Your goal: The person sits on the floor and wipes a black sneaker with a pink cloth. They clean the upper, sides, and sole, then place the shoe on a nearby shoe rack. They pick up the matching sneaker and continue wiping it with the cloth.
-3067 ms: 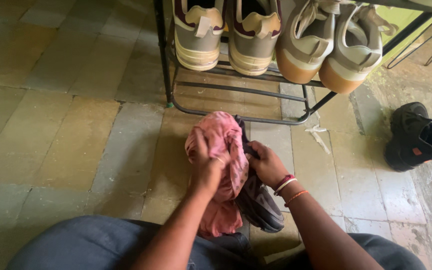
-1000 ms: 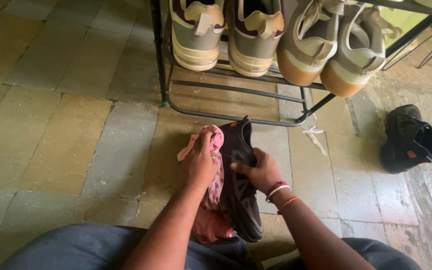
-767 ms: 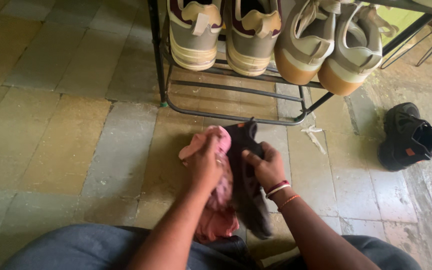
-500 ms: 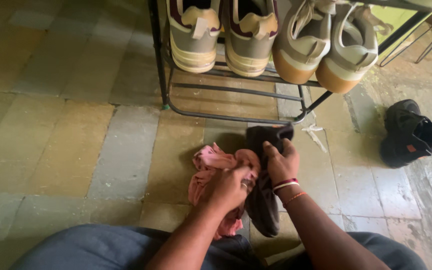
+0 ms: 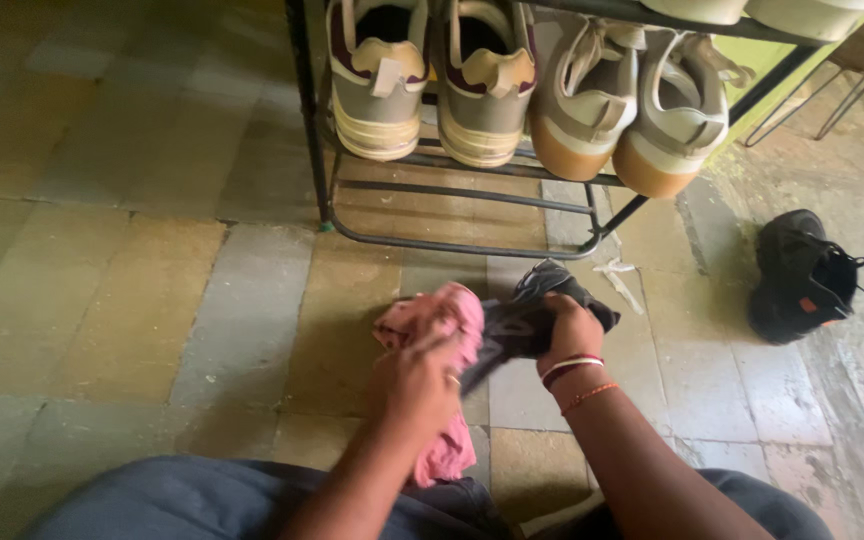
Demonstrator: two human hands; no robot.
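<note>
— What have you got on the left?

— My left hand (image 5: 420,375) is clenched on a pink cloth (image 5: 432,320), bunched up, with its loose end hanging down toward my lap. The cloth presses against the side of the dark shoe (image 5: 537,315).

— And the shoe itself?

— It is off the tiled floor (image 5: 152,290), held in front of my knees, just below the black shoe rack (image 5: 452,245). My right hand (image 5: 570,335) is grasping it from the far side, fingers wrapped over it. I think the sole faces the cloth, though the motion blur makes that hard to swear to.

— So which step is this?

— I would say I am mid-wipe, rubbing the cloth across the shoe while my right hand steadies it.

— What does the next move call for?

— Probably turning the shoe in my right hand to bring an unwiped part to the cloth, with a firm grip so it does not slip.

— Anything further right?

— Its likely partner, a black shoe (image 5: 802,280), sits on the floor well apart. Two pairs of pale sneakers (image 5: 512,90) stand on the rack.
</note>
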